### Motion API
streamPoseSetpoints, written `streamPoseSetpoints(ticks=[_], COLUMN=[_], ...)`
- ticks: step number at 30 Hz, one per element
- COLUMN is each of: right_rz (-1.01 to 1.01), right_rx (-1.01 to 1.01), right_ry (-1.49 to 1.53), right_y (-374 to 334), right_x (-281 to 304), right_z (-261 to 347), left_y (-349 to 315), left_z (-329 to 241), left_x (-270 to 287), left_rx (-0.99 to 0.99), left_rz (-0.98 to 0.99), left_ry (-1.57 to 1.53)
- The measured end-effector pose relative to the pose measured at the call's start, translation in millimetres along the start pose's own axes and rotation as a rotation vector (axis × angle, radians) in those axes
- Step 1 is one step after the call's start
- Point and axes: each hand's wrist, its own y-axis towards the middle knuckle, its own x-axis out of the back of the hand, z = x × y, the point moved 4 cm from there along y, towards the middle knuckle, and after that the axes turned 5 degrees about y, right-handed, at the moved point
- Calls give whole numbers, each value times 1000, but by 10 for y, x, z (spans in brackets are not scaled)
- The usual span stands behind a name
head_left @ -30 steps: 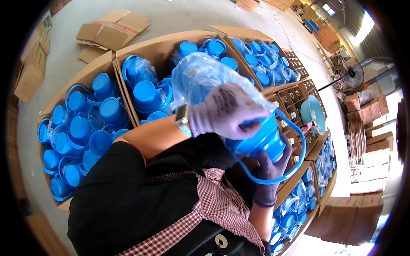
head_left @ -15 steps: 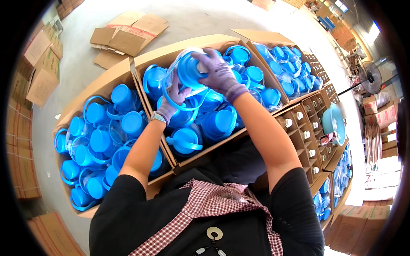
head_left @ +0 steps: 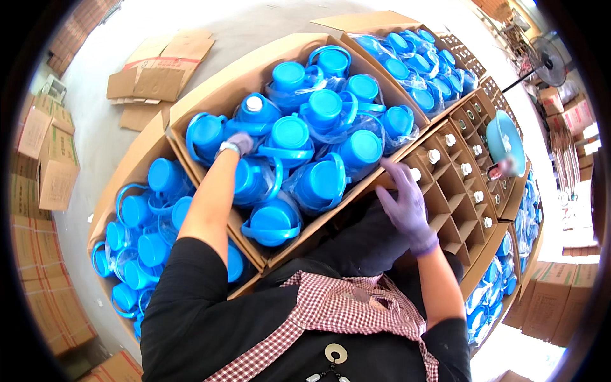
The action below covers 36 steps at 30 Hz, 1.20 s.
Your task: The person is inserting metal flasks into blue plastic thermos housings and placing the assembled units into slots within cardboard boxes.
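L hand [head_left: 239, 143], in a purple glove, is down in the middle box [head_left: 223, 89] at the near side of a blue jug [head_left: 262, 114] w/ a bare white stopper [head_left: 254, 104]. That jug sits in the far left part of the box, just beyond the L fingers & a touch to the right; its handle [head_left: 250, 129] comes round the near side, close to the glove. Long axis looks roughly upright, stopper up (exact lean hard to tell, fisheye bends things). L fingers are blurred & partly hidden, so can't tell if they grip or only touch. R hand [head_left: 406, 200] is empty, fingers spread wide, thumb well apart, over the near edge of the divided box [head_left: 455, 204]; its fingertips are just beside the middle box's right-hand wall. So L hand is by far the nearer to the jug; R hand is well apart, w/ that wall & several lidded jugs [head_left: 324, 111] btwn. Nearest to R fingers is a white cap [head_left: 415, 174] in the divided box, approx. beside the fingertips.
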Motion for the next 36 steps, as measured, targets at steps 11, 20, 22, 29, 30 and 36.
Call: streamPoseSetpoints(ticks=[11, 20, 22, 29, 30, 36], right_rz=[-408, -361, -356, -374, -372, -348], right_rx=[-126, -105, -77, -108, -96, -94], right_ry=[-412, -331, -301, -300, -276, -271], right_y=[-1314, -1197, -1224, -1335, -1328, -1326], right_x=[-211, -123, -115, -68, -88, -77], right_z=[-395, -472, -482, -584, -587, -583], left_y=[948, 2058, 1994, 864, 743, 848], left_z=[-313, -644, -35, 90, 178, -306], left_x=[2442, 2338, 2415, 2485, 2031, 1621], left_rx=[220, 627, 577, 476, 517, 498], left_rz=[-665, -387, -634, -437, -376, -210], left_ry=[-581, -652, -1000, -367, -353, -266])
